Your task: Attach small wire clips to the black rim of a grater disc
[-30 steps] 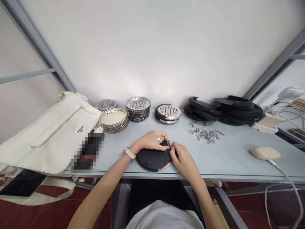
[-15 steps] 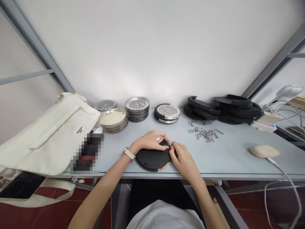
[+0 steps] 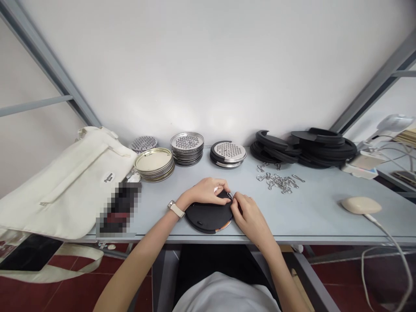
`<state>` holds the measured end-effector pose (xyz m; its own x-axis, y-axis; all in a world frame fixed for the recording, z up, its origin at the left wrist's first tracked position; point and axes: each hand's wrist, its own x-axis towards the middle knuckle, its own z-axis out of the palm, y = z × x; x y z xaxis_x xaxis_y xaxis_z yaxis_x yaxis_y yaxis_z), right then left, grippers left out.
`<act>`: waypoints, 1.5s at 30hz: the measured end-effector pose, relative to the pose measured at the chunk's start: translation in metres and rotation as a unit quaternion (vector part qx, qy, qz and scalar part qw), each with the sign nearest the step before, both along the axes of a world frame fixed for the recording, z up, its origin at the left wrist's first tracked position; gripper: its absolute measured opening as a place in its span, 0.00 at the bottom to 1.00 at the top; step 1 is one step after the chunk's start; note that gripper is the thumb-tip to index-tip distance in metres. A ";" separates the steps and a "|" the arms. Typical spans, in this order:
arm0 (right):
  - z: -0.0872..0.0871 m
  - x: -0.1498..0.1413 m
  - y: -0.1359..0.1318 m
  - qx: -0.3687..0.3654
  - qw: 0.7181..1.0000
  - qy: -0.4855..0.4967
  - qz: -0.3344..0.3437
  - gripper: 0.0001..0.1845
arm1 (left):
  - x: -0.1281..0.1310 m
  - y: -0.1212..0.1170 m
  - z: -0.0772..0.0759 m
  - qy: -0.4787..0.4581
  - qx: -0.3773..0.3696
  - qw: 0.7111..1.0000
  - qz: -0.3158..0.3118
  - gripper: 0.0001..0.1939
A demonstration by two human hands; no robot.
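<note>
A black round holder (image 3: 208,216) lies near the table's front edge, with a shiny strip showing at its lower right rim. My left hand (image 3: 208,191) rests over its far side, thumb and fingers curled in at the right rim and closed on it. At that rim a small metal clip (image 3: 230,196) shows between both hands. My right hand (image 3: 249,216) is closed, thumb and forefinger pinching the clip at the holder's edge; the fingertips partly hide how it sits there.
Behind stand a stack of gold lids (image 3: 154,160), perforated metal grater discs (image 3: 187,143), a grater in a black holder (image 3: 230,151) and piled black holders (image 3: 325,149). Loose metal clips (image 3: 280,182) lie right of centre. A cream bag (image 3: 71,186) flanks the left; a corded beige device (image 3: 361,205), the right.
Almost nothing differs. Both hands keep their places at the holder's right rim, and the small clip there shows only a very slight shift.
</note>
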<state>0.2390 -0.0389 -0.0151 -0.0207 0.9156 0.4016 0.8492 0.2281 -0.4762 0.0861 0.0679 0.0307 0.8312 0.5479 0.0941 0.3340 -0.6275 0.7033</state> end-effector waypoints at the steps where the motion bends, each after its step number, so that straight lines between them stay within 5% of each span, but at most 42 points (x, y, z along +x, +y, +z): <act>1: 0.000 0.000 0.000 0.001 1.000 0.000 0.000 0.11 | 0.000 0.000 0.000 0.001 -0.001 1.000 0.001 0.12; 28: 0.000 0.000 -0.001 -0.032 0.999 0.011 0.002 0.11 | 0.000 0.001 -0.002 -0.020 -0.027 0.999 -0.007 0.10; 45: 0.006 0.006 0.001 -0.070 0.991 0.107 0.028 0.14 | 0.001 0.000 -0.001 -0.018 -0.034 0.999 -0.017 0.10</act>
